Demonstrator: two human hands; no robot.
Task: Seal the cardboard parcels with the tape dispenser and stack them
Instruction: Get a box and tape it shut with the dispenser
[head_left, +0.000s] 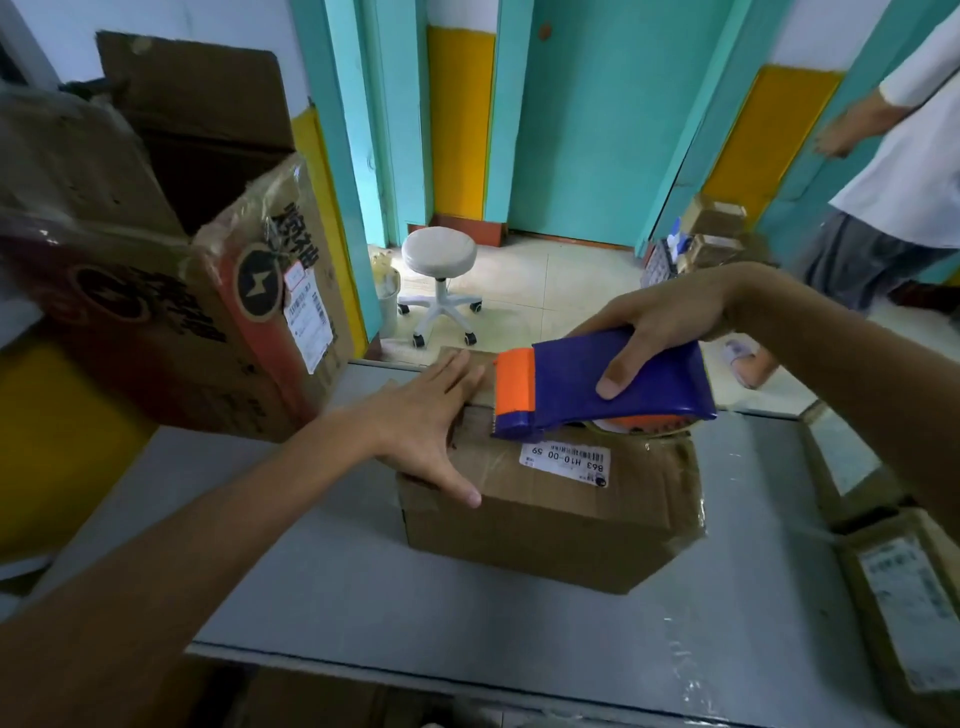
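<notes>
Got my right hand (655, 325) wrapped round the blue-and-orange dispenser (597, 387), one fingertip showing on its near side. Its orange nose points left and sits on top of the box (545, 514). My left hand (423, 421) is flat, fingers straight, pressing on the box's top left edge, just beside that nose. The box sits on the grey table (467, 623), with its white label (565, 460) upside down to me, right under the dispenser. There's a big open carton (182, 312) on my left and another labelled parcel (904, 597) at the table's right edge. A stool (440, 260) stands on the floor beyond, and someone in a white shirt (914, 156) is far right.
</notes>
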